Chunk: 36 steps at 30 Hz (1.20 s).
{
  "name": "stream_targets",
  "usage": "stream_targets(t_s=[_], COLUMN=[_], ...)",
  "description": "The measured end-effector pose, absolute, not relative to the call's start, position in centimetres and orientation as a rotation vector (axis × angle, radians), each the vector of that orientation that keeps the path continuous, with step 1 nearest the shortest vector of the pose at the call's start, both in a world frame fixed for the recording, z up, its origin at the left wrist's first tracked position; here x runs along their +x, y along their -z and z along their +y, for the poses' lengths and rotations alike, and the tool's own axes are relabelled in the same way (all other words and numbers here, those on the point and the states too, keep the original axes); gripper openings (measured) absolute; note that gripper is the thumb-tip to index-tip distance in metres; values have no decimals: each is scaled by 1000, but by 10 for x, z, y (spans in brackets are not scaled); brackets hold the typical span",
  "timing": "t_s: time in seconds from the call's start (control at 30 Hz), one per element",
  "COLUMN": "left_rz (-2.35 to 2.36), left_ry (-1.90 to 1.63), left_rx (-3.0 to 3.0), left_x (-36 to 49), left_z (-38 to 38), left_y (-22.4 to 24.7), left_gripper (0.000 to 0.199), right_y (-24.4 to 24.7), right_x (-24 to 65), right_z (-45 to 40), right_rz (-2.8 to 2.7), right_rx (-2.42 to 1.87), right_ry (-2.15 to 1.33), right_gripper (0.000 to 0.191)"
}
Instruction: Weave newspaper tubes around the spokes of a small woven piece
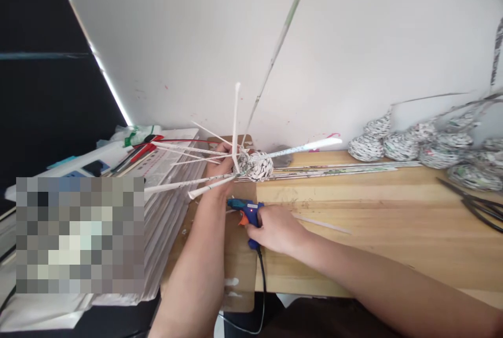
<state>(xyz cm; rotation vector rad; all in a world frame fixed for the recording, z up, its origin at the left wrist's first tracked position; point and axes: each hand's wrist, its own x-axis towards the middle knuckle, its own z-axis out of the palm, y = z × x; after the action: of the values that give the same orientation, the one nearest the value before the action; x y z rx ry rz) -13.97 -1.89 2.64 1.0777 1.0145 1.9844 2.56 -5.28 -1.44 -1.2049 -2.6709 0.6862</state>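
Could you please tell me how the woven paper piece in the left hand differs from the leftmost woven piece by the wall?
The held piece lies tipped sideways in the left hand, while the leftmost piece stands upright on the wooden tabletop.
Many long paper rods splay from the held piece; the leftmost piece shows just a thin strand at its tip.
Both are rounded and woven from speckled paper.

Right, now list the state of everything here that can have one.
Glue gun: in right hand, red light lit
Cord: attached, hanging past table edge
Woven piece: in left hand, strips splayed
Gourds: grouped by the wall
Scissors: lying down, blades unclear
Sticks: lying flat
Papers: stacked
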Motion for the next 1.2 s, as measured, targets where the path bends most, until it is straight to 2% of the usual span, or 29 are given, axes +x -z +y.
stream_targets(t_s=[0.1,0.23,0.27,0.33,0.43,0.5,0.63,0.8,1.0,1.2], left_rz=[1012,985,985,985,971,981,1036,1082,1120,1120], left_ry=[-2050,-2076,-2084,-2098,-2085,-2082,-2072,-1925,-1696,-1577], left_rx=[1092,1118,1113,1098,1088,1086,1080,1098,1117,1139], left_x=[-144,-150,-150,-151,-151,-152,-154,-147,-131,-124], left_z=[-20,-21,-21,-21,-20,-18,-13,-10,-10,-12], left_y=[-27,-30,-31,-32,-32,-30,-25,-18,-12,-10], left_gripper=[32,31,32,36,37,36,32,27,29,28], right_y=[17,19,20,25,31,28,1,-28,-10,-3], right_x=[32,41,44,52,71,86,112,129,136,144], right_z=[-46,-35,-33,-30,-26,-21,-6,-4,-18,-16], right_rz=[-2501,-1770,-1552,-1351,-1258,-1270,-1250,-1410,-1820,-2003], right_rx=[-1289,-1348,-1306,-1224,-1072,-999,-868,-727,-779,-880], right_ry=[-979,-2072,-2278,-2421,-2358,-2178,-1809,-1650,-1290,-1156], right_gripper=[26,9,7,8,27,36,44,40,39,32])
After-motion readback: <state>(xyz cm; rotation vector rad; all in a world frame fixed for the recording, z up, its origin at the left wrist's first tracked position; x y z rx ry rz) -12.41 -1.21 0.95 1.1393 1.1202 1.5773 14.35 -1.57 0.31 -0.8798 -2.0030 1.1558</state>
